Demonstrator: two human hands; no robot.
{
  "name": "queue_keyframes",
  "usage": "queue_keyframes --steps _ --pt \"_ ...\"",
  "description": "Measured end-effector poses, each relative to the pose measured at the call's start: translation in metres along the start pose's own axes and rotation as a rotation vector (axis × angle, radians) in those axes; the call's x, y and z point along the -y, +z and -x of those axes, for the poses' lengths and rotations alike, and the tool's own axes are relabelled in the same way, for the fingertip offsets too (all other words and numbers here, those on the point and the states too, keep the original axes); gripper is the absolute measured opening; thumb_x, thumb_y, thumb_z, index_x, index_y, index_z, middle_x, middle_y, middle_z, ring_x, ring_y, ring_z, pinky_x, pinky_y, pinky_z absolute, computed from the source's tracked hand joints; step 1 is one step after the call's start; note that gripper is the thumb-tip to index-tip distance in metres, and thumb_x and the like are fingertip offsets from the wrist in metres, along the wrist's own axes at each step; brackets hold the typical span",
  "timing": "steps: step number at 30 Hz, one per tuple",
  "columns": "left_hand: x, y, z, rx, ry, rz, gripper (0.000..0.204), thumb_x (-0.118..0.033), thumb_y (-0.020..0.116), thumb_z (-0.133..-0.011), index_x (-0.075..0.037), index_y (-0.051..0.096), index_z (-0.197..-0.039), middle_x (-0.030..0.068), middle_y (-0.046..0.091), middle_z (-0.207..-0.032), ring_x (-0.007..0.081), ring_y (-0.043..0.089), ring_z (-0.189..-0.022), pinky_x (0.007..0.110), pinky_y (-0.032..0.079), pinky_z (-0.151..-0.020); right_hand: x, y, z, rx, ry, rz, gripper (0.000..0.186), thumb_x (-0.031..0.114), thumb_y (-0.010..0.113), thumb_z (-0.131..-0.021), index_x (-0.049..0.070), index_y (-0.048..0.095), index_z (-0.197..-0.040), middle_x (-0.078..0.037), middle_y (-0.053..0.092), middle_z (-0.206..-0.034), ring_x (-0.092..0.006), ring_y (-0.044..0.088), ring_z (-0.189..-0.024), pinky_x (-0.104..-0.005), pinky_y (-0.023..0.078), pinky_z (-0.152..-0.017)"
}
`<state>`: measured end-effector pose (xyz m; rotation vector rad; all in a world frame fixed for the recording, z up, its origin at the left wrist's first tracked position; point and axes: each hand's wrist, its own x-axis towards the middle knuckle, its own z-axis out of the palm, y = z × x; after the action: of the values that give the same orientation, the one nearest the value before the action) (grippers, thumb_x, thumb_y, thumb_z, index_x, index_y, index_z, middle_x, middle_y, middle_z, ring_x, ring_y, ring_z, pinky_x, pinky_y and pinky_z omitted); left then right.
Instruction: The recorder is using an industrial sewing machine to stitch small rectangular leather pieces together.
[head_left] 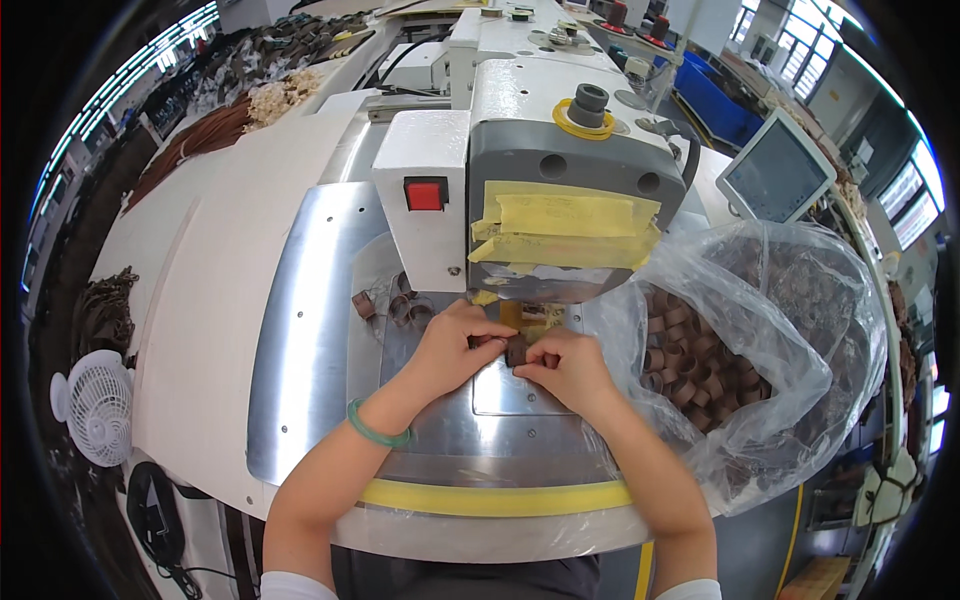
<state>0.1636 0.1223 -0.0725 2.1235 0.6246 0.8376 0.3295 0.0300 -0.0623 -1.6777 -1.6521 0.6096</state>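
Observation:
Between my two hands is a small brown fabric loop [516, 351], held just in front of the sewing machine head [565, 190]. My left hand [455, 345] pinches its left side with thumb and forefinger. On its right side the fingers of my right hand [568, 365] are closed as well. Under the loop lies the shiny metal plate [300, 400] of the machine bed. A few brown loops [405, 308] rest on the plate beyond my left hand. To the right, a clear plastic bag [800, 400] holds many more brown loops [690, 365].
A white box with a red switch [426, 194] sits left of the machine head. A tilted screen [777, 167] stands at the back right. A small white fan [98, 408] is at the left edge. Yellow tape [495, 498] runs along the table's front.

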Motion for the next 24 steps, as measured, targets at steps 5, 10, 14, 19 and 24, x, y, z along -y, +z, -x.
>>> queue_keyframes --steps 5,10,14,19,24 --pt "0.003 -0.001 0.001 0.027 -0.031 0.037 0.020 -0.008 0.065 -0.068 -0.009 0.068 -0.087 0.0070 0.054 -0.064 0.0214 0.049 -0.069 0.030 0.041 -0.061 -0.001 0.003 0.000 -0.025 -0.009 -0.014 0.018 0.014 0.074 -0.060 0.004 0.062 -0.069 -0.008 0.058 -0.066 -0.0214 0.055 -0.056 -0.0313 0.044 -0.052" --pt "-0.002 -0.001 0.000 0.038 -0.067 0.048 0.021 -0.008 0.064 -0.069 -0.010 0.068 -0.089 0.0075 0.055 -0.066 0.0214 0.051 -0.069 0.030 0.042 -0.063 0.001 0.002 0.001 -0.045 -0.003 -0.013 0.017 0.014 0.074 -0.060 0.004 0.062 -0.067 -0.008 0.058 -0.067 -0.0216 0.055 -0.056 -0.0311 0.045 -0.052" --pt "-0.008 0.003 -0.003 0.037 -0.113 0.083 0.022 -0.006 0.063 -0.069 -0.010 0.068 -0.090 0.0082 0.055 -0.067 0.0195 0.053 -0.063 0.029 0.043 -0.060 -0.004 0.001 0.002 -0.046 -0.023 0.010 0.019 0.013 0.074 -0.062 0.003 0.062 -0.072 -0.007 0.057 -0.066 -0.0191 0.054 -0.055 -0.0290 0.044 -0.052" --pt "-0.005 -0.024 -0.001 -0.032 -0.178 -0.249 0.028 -0.002 0.058 -0.061 -0.004 0.066 -0.087 0.0124 0.056 -0.068 0.0206 0.053 -0.055 0.030 0.044 -0.055 0.009 -0.018 0.002 -0.084 -0.129 0.037 0.016 0.012 0.068 -0.069 0.003 0.061 -0.080 -0.008 0.056 -0.077 -0.0206 0.057 -0.061 -0.0320 0.046 -0.056" --pt "-0.004 -0.045 -0.004 -0.148 -0.287 -0.336 0.028 0.000 0.055 -0.057 0.000 0.063 -0.084 0.0171 0.058 -0.068 0.0263 0.053 -0.052 0.033 0.043 -0.051 0.008 -0.081 0.001 -0.321 0.034 0.783 0.009 0.008 0.062 -0.070 0.005 0.061 -0.079 -0.009 0.057 -0.077 -0.0278 0.058 -0.073 -0.0371 0.047 -0.062"
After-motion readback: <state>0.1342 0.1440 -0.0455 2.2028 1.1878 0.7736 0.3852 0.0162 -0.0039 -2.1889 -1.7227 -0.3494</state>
